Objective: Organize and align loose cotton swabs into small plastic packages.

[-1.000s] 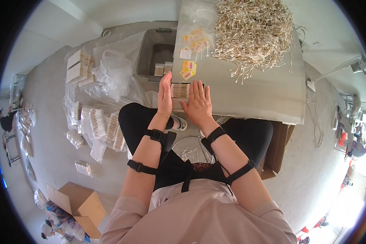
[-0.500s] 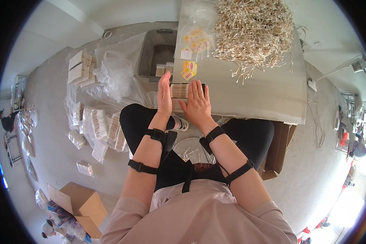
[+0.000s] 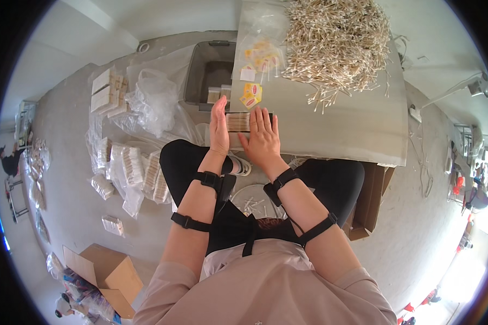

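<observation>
Overhead, the head view shows both hands at the near edge of a grey desk (image 3: 341, 124). The left hand (image 3: 219, 125) stands on its edge, fingers straight and pressed together, its palm flat against the left end of a small bundle of cotton swabs (image 3: 238, 121). The right hand (image 3: 263, 135) lies palm down, fingers slightly spread, touching the bundle's right part and the desk beside it. Neither hand pinches or grips anything; the bundle rests on the desk between them. Just beyond the bundle lies a small yellow packet (image 3: 252, 95). Farther back sits a clear plastic bag (image 3: 260, 54) holding more yellow pieces, and to its right a large loose heap of cotton swabs (image 3: 336, 43) covers the far desk. A grey bin (image 3: 209, 76) stands against the desk's left side. On the floor to the left lie crumpled clear bags (image 3: 152, 103), bundled swab packs (image 3: 130, 168) and an open cardboard box (image 3: 106, 271).
</observation>
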Motion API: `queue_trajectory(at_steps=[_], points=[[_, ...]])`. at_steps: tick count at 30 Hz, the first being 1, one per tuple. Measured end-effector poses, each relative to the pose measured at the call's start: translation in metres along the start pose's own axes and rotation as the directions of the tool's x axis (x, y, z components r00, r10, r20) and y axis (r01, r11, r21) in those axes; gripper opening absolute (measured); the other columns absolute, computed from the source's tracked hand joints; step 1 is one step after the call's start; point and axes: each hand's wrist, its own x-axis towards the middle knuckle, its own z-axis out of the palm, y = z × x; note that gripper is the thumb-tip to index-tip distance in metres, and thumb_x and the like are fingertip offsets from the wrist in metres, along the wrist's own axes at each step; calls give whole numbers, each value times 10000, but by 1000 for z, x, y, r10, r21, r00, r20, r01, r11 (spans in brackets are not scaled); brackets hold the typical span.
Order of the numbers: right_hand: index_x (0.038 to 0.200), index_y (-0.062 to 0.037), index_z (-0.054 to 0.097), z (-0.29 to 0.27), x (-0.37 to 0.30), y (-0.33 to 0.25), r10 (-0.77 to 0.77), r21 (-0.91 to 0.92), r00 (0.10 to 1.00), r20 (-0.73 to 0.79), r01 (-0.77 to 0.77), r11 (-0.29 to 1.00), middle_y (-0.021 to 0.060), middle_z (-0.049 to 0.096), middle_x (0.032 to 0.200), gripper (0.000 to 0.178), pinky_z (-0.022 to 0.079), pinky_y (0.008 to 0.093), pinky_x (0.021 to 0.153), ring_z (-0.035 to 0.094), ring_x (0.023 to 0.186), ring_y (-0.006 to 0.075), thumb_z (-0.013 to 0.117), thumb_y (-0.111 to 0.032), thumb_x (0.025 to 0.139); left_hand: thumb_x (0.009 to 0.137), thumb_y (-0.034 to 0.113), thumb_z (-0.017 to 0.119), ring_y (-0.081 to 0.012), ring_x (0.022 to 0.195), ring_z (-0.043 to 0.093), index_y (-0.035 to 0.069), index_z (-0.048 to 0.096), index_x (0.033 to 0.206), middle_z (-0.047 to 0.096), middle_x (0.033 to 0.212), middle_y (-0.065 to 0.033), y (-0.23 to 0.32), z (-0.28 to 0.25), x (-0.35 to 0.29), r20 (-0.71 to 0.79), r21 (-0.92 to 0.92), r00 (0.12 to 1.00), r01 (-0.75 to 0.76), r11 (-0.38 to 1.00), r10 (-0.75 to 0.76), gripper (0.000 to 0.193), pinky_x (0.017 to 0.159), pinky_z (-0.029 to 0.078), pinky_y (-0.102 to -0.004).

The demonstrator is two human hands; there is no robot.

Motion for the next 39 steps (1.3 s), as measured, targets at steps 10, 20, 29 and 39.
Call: queue_trajectory(at_steps=[10, 20, 29, 39], points=[[1487, 24, 343, 2, -2, 0, -19, -73, 999, 36, 21, 997, 161, 305, 1578, 736, 111, 529, 1207, 212, 1489, 315, 459, -481, 965, 1059, 497, 298, -271, 1441, 306, -16, 314, 1460, 343, 1533, -179, 9, 11, 1, -26, -79, 999, 45, 996, -47, 651, 1211, 192, -382], [1201, -5, 552, -14, 28, 15, 128, 157, 975, -179, -100, 983, 161, 562, 1241, 486, 382, 466, 1026, 488, 1234, 345, 699, -305, 847, 1049, 306, 384, -314, 1457, 291, 11, 325, 1499, 314, 1569, -165, 21, 6, -11, 270, 823, 949, -314, 474, 161, 541, 1182, 223, -477], [1020, -29, 596, -10, 73, 8, 344, 68, 936, -70, -339, 938, 131, 619, 1059, 402, 447, 426, 929, 571, 1069, 323, 739, -343, 814, 1003, 346, 447, -353, 1459, 270, 21, 354, 1488, 320, 1564, -159, 12, 16, -30, 282, 934, 958, -287, 211, 54, 591, 1182, 215, -504], [990, -21, 597, -8, 77, 6, 436, 144, 899, -39, -427, 893, 155, 621, 1080, 347, 465, 428, 931, 573, 1081, 343, 728, -290, 815, 1005, 345, 447, -345, 1469, 252, 16, 338, 1494, 307, 1571, -167, 13, 20, -30, 261, 948, 965, -263, 179, 34, 599, 1191, 205, -489]])
